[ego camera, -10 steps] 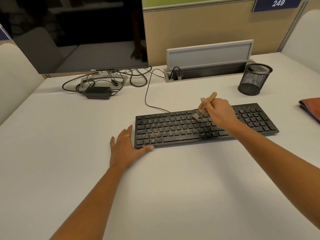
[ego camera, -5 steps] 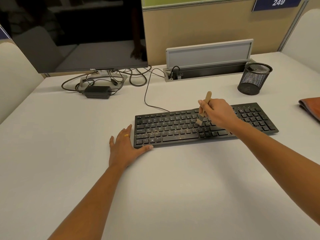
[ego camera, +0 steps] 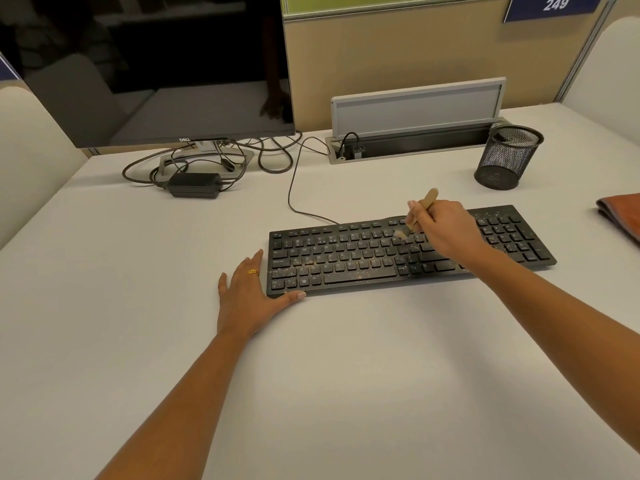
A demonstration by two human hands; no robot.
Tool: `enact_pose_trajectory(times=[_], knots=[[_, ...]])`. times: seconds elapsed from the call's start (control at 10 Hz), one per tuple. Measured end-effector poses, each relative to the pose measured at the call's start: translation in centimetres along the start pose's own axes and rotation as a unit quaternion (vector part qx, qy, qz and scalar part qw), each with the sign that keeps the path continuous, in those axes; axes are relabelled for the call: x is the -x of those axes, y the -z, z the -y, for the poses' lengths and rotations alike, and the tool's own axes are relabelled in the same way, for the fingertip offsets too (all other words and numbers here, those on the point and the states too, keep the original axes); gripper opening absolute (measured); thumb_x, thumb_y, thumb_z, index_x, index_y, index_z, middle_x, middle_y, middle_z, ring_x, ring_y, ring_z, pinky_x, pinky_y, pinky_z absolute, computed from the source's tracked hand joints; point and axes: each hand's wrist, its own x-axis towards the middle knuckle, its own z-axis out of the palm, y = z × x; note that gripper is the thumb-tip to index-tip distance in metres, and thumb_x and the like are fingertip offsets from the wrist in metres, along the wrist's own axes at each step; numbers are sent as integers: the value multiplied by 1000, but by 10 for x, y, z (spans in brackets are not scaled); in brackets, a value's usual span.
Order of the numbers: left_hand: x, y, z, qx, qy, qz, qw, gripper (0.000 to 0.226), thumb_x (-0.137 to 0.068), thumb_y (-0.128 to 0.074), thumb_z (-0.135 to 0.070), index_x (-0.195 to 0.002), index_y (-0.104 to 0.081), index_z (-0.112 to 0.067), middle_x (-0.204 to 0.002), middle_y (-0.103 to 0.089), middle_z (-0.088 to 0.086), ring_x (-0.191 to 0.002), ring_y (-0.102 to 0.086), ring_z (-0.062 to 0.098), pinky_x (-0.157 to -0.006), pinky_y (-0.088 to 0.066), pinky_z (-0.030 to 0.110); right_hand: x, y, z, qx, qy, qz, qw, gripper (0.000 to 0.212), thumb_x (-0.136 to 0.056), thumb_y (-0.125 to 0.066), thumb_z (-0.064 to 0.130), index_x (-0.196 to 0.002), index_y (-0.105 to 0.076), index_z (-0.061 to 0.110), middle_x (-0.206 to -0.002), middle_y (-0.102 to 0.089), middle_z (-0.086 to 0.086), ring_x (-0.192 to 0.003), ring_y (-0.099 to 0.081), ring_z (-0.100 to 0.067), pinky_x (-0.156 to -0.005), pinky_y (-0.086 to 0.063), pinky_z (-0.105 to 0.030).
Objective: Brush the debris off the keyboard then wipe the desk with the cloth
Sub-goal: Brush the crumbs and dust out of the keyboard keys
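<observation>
Just then my right hand [ego camera: 446,226] pinched the small wooden brush [ego camera: 428,198] between thumb and fingers, bristles touching keys in the upper middle of the black keyboard [ego camera: 346,258]. Its long axis ran left to right across the white desk [ego camera: 346,375]. Most pale debris [ego camera: 332,268] lay left of the bristles and nearer me, around the space bar. My left hand [ego camera: 249,292] rested flat, fingers loosely spread, thumb against the keyboard's near left corner. The folded cloth [ego camera: 620,213] lay well apart, far right.
</observation>
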Motion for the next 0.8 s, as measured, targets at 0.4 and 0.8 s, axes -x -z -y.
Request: enact_pose_trajectory(times=[0.4,0.8], knots=[[0,0,1,2,-2,1,1000,119,-54,-52,-81,-151,-20,-20,-156,-26,0,-145,-17,12,-118,2,42,-7,-1,4,5,-18,-7,1000,48,-101,-31,33,-79,-68,10,-79,-66,-9,-76,-59,-24,-65,-38,-29],[1,1,1,-2,1,7,1000,119,-55,-53,-80,-151,-19,-19,-156,-26,0,-145,-16,12,-118,2,41,-9,6,7,-79,23,70,994,44,-100,-35,35,-81,-66,10,-71,-58,2,-68,-55,-14,-65,-40,-24]])
